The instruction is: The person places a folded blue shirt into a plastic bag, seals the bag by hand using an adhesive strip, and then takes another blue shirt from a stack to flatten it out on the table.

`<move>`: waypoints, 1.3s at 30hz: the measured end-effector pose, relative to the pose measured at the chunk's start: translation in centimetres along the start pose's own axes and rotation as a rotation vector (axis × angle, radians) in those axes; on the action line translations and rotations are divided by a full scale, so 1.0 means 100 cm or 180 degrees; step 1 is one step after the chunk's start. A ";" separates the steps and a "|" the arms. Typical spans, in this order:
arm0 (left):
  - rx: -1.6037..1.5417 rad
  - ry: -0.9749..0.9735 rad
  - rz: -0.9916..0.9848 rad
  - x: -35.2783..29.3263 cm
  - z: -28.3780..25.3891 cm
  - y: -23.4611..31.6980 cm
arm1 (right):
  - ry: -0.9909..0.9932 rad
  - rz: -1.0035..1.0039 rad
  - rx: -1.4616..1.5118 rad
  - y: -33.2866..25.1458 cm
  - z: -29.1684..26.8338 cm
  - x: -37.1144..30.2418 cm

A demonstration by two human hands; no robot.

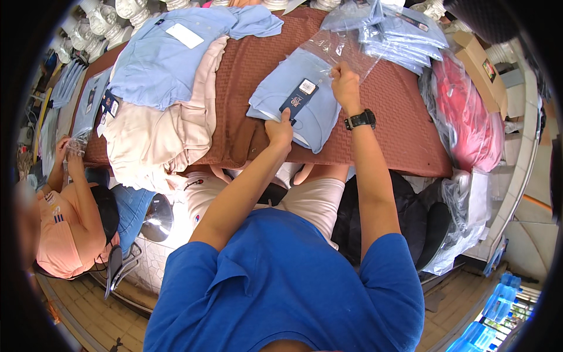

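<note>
A folded light blue shirt (pixel 324 125) lies at a slant on the brown cloth in front of me, a dark hang tag (pixel 299 101) with a white label on top of it. My left hand (pixel 280 130) grips the shirt's near left edge, thumb over the lower end of the tag; its other fingers are mostly hidden. My right hand (pixel 346 85), with a black watch at the wrist, is closed on a clear plastic bag (pixel 334 48) spread over the shirt's far end. How far the shirt sits inside the bag is hard to make out.
The brown cloth (pixel 246 76) covers the table. Unfolded blue shirts (pixel 155 67) lie over beige garments (pixel 158 138) at left. Bagged blue shirts (pixel 404 35) are stacked at far right, near bagged red garments (pixel 463 111) and a cardboard box (pixel 481 67). A co-worker (pixel 73 223) sits at left.
</note>
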State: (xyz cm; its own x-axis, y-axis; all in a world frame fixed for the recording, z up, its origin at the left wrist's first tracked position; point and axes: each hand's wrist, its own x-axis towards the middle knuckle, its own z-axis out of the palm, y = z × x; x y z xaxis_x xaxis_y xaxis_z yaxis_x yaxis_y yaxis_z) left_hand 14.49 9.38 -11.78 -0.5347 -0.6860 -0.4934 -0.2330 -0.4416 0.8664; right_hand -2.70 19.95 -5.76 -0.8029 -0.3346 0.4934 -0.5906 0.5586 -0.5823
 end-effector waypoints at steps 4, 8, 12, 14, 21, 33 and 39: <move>0.0034 -0.0043 0.0073 -0.004 -0.002 0.003 | -0.0206 -0.0086 0.0436 -0.012 -0.015 0.003; -0.0106 -0.0291 0.0101 -0.001 -0.009 -0.001 | -0.0498 -0.0437 0.0330 -0.032 -0.024 -0.009; -0.0385 -0.0447 0.0421 -0.004 -0.010 -0.004 | -0.0560 -0.0904 -0.0318 -0.050 -0.022 -0.026; -0.0473 -0.0407 0.0660 0.002 -0.006 -0.013 | -0.0431 -0.1069 -0.0849 -0.048 -0.005 -0.034; -0.0768 -0.0833 0.0763 0.019 -0.013 -0.027 | -0.0017 -0.0967 -0.0663 -0.061 0.030 -0.013; -0.0901 -0.1501 0.1197 0.015 -0.004 -0.030 | -0.0501 -0.0778 -0.0446 -0.069 0.046 -0.037; -0.0989 -0.1639 0.1051 0.025 0.019 -0.025 | -0.0650 -0.0797 -0.0490 -0.073 0.025 -0.043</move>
State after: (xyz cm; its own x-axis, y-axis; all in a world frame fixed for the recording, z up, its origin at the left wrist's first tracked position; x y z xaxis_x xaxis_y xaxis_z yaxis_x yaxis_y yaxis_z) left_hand 12.20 9.81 -15.05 -0.8736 -0.4849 -0.0413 0.2115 -0.4547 0.8652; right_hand 4.86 15.39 -5.19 -0.6435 -0.6116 0.4602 -0.7645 0.5427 -0.3479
